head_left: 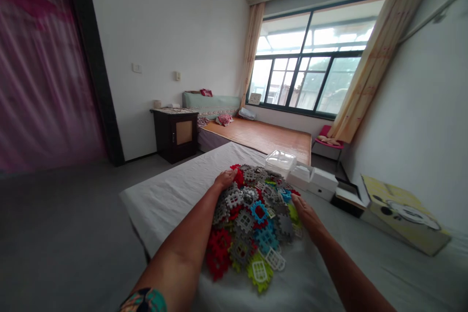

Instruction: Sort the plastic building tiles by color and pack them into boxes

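A heaped pile of toothed plastic building pieces (252, 214) in grey, red, blue, green and white lies on the cloth-covered table. My left hand (225, 179) rests against the far left side of the heap, its fingers stretched out by a red piece (238, 175). On the other side, my right hand (303, 208) lies along the heap's right edge, fingers extended, close to blue and lime green pieces. Neither hand grips a piece that I can see. Nearest me are a red piece (218, 253), a lime green piece (260, 273) and a white window-shaped piece (275, 259).
Behind the heap stand a clear plastic container (280, 161) and white boxes (323, 183). A yellow cartoon box (404, 212) lies at the right. Beyond the table (171, 190) are a bed (263, 134), a dark cabinet (175, 134) and a pink chair (329, 137).
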Demonstrator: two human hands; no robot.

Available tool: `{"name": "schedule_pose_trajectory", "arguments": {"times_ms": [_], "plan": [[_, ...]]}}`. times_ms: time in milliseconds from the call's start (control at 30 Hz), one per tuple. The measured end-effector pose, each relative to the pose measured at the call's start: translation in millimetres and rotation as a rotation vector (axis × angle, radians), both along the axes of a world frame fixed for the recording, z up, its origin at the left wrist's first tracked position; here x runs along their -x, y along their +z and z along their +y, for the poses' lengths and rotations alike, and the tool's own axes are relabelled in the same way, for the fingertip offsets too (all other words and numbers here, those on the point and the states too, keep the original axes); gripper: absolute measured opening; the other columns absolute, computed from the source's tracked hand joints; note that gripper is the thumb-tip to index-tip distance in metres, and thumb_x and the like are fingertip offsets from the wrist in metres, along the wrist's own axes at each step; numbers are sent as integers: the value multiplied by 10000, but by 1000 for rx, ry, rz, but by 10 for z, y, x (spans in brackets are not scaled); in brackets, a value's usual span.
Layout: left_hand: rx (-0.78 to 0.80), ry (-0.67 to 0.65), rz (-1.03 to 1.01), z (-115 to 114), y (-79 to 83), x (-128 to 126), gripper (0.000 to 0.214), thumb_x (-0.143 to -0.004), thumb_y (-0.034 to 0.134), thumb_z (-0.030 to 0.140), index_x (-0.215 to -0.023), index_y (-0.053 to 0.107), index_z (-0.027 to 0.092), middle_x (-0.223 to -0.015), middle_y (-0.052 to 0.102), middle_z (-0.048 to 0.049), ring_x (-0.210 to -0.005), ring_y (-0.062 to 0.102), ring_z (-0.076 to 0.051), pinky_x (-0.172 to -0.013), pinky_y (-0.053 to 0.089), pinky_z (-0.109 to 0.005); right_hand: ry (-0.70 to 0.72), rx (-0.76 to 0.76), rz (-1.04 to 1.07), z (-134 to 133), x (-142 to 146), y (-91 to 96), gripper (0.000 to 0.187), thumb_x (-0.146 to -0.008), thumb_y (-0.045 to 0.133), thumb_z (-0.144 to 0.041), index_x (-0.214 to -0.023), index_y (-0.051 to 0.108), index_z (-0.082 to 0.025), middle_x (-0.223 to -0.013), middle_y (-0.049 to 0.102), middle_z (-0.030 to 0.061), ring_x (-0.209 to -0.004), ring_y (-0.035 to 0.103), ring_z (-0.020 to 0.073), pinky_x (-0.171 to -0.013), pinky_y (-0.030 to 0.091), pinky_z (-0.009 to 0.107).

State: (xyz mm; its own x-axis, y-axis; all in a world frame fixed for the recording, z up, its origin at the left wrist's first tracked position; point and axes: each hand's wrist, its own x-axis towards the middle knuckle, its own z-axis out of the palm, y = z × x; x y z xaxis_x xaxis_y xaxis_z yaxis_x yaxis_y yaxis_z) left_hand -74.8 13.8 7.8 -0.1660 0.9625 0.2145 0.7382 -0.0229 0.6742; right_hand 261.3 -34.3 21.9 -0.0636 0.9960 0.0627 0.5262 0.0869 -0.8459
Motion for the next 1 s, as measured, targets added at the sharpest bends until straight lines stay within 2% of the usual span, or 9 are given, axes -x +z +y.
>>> {"name": "schedule_pose_trajectory", "arguments": {"times_ms": [200, 300, 367, 433, 500, 600, 667, 833, 1000], "plan": [[-57, 18, -53, -3, 26, -378, 472, -890, 313, 451, -971, 690, 179, -1176, 626, -54, -1253, 406, -180, -1068, 273, -275, 78, -154, -55, -358, -446, -40, 596, -801, 371, -597, -1202, 563, -201, -1226, 585, 86, -1169, 501, 241, -1017, 341, 381], [-88, 41, -82, 4, 46, -606, 454, -897, 331, 412, -915, 701, 149, -1176, 607, -88, -1270, 374, -194, -1082, 261, -294, 6, -373, -179, -588, -550, -34, 538, -837, 380, -534, -1179, 568, -163, -1184, 598, 117, -1147, 498, 259, -1016, 323, 448], [-103, 62, -101, -1, 47, -768, 437, -894, 347, 405, -931, 696, 145, -1213, 572, -98, -1273, 368, -207, -1084, 262, -311, 4, -570, -245, -818, -490, 78, 449, -860, 405, -463, -1172, 563, -181, -1190, 588, 108, -1160, 470, 254, -1006, 326, 458], [-110, 85, -117, -11, 33, -932, 425, -891, 357, 410, -969, 684, 149, -1257, 529, -100, -1278, 364, -212, -1086, 260, -317, 154, -734, -300, -1115, -333, 266, 359, -869, 437, -389, -1166, 556, -226, -1218, 570, 80, -1186, 438, 235, -1000, 337, 428], [-108, 101, -126, -26, 6, -1090, 425, -892, 356, 417, -996, 672, 153, -1274, 506, -104, -1273, 372, -207, -1086, 258, -311, 442, -811, -368, -1426, -130, 465, 316, -857, 479, -366, -1148, 553, -267, -1236, 563, 41, -1200, 423, 214, -1016, 319, 395], [-96, 115, -125, -56, -43, -1308, 432, -894, 347, 436, -1028, 652, 162, -1284, 489, -106, -1262, 388, -206, -1083, 259, -316, 842, -786, -447, -1745, 100, 625, 428, -812, 525, -499, -1188, 504, -296, -1247, 561, 1, -1187, 431, 197, -1073, 215, 402], [-88, 120, -118, -89, -69, -1431, 437, -891, 342, 452, -1039, 644, 172, -1309, 461, -104, -1259, 393, -215, -1076, 268, -321, 947, -746, -491, -1798, 132, 591, 529, -784, 522, -574, -1228, 465, -293, -1294, 525, 2, -1206, 407, 205, -1091, 140, 433], [-79, 80, -82, -211, -61, -1601, 425, -888, 348, 453, -1032, 645, 185, -1339, 399, -97, -1239, 413, -219, -1066, 287, -321, 816, -670, -560, -1598, -139, 343, 444, -780, 543, -528, -1163, 521, -303, -1300, 517, 3, -1241, 362, 230, -1076, 111, 483], [-138, -91, -9, -386, 42, -1672, 364, -877, 396, 378, -940, 685, 165, -1251, 469, -101, -1245, 381, -192, -1077, 273, -272, 625, -652, -505, -1417, -474, 377, 252, -747, 598, -410, -962, 612, -279, -1195, 594, 2, -1212, 406, 242, -1035, 239, 468]]}}
